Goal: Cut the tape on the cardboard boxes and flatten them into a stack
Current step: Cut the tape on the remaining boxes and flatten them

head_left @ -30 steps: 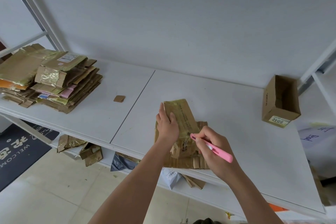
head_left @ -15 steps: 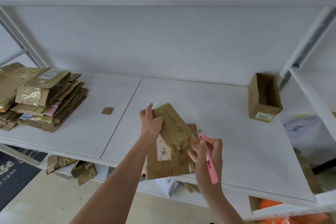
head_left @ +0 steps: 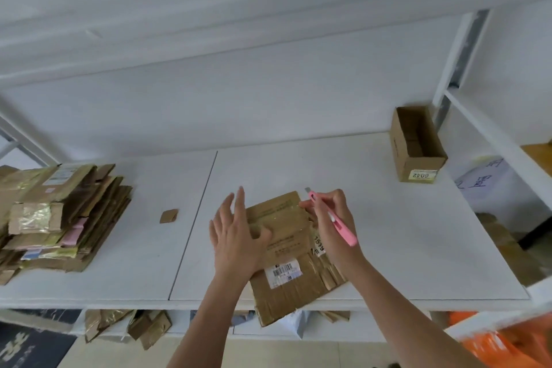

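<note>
A brown cardboard box [head_left: 286, 251], flattened and streaked with tape, lies on the white shelf [head_left: 388, 248] near its front edge, with one corner hanging over. My left hand [head_left: 236, 236] rests on its left side with fingers spread and straight. My right hand [head_left: 331, 224] grips a pink utility knife [head_left: 334, 219] over the box's right edge, blade pointing away from me. A stack of flattened boxes [head_left: 59, 215] sits at the left of the shelf. An unflattened open box [head_left: 416, 145] with a 6042 label stands at the back right.
A small cardboard scrap [head_left: 169, 216] lies between the stack and my hands. Crumpled cardboard pieces [head_left: 128, 326] sit on the lower shelf. A shelf upright [head_left: 460, 57] rises at the right, with orange material [head_left: 507, 340] below it.
The box was held tilted up in my left hand; now it lies flat on the shelf under that hand's spread fingers. My right hand raised the knife to the box's right edge.
</note>
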Action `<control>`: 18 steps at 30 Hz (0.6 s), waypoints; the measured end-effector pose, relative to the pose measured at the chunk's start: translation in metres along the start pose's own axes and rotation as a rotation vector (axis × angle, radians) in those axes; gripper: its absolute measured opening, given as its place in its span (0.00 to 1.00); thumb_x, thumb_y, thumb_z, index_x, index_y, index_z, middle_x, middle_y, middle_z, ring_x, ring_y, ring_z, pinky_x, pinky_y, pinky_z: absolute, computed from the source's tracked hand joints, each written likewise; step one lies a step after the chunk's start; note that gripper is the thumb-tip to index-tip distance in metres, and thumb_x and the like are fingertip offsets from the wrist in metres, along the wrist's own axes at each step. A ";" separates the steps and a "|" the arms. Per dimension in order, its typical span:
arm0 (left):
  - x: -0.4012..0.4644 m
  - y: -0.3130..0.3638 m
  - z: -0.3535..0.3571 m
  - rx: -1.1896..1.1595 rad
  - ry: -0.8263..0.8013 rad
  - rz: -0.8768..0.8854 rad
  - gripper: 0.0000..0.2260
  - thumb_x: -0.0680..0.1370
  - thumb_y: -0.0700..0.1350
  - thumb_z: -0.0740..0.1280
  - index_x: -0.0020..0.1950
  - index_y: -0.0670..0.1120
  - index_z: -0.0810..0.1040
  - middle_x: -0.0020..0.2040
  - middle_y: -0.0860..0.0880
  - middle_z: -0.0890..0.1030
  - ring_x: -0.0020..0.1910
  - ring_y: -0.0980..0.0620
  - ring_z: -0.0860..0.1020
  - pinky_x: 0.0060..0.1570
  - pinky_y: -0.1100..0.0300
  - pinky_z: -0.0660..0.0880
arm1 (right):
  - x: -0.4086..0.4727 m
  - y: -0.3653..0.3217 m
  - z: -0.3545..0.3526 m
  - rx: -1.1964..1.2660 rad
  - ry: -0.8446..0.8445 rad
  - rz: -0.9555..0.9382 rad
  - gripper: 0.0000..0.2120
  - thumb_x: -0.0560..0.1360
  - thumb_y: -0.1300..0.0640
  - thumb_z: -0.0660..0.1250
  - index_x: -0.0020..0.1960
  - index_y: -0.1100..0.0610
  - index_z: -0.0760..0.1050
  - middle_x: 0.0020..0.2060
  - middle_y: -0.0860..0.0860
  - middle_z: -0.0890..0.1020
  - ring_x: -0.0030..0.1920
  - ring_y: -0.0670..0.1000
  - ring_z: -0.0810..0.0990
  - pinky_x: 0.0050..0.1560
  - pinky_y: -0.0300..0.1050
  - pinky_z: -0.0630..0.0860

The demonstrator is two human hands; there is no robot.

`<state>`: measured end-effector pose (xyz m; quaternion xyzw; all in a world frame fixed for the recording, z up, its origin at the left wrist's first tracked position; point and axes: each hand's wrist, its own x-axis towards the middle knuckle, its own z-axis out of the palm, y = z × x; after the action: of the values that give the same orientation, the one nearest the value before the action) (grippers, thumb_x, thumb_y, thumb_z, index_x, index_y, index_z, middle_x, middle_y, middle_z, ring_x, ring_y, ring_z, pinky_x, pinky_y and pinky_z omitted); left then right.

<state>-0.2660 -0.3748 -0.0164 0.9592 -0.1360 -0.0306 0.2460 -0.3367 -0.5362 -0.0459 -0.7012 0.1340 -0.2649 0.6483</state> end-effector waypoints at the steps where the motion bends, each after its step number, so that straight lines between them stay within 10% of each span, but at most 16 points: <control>1: 0.004 0.001 0.003 0.059 -0.027 0.099 0.34 0.79 0.55 0.62 0.80 0.57 0.48 0.79 0.54 0.51 0.79 0.50 0.47 0.76 0.46 0.41 | 0.001 -0.001 0.000 0.004 -0.011 0.006 0.08 0.83 0.53 0.58 0.54 0.59 0.67 0.49 0.49 0.85 0.49 0.57 0.84 0.50 0.65 0.80; 6: 0.005 0.003 0.019 0.298 -0.032 0.196 0.33 0.73 0.63 0.38 0.79 0.62 0.52 0.79 0.57 0.57 0.79 0.52 0.52 0.77 0.46 0.44 | 0.003 -0.001 -0.012 0.167 0.028 0.112 0.08 0.83 0.54 0.59 0.53 0.60 0.66 0.49 0.52 0.85 0.54 0.57 0.83 0.50 0.72 0.77; 18: 0.010 0.000 0.016 0.293 -0.083 0.186 0.41 0.69 0.76 0.40 0.79 0.61 0.51 0.78 0.60 0.56 0.78 0.54 0.52 0.77 0.48 0.44 | 0.006 0.005 -0.004 0.281 0.049 0.220 0.07 0.82 0.65 0.58 0.45 0.61 0.68 0.34 0.56 0.73 0.41 0.56 0.75 0.56 0.58 0.79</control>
<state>-0.2586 -0.3852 -0.0302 0.9660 -0.2372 -0.0269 0.0997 -0.3331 -0.5435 -0.0491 -0.5781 0.1874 -0.2253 0.7615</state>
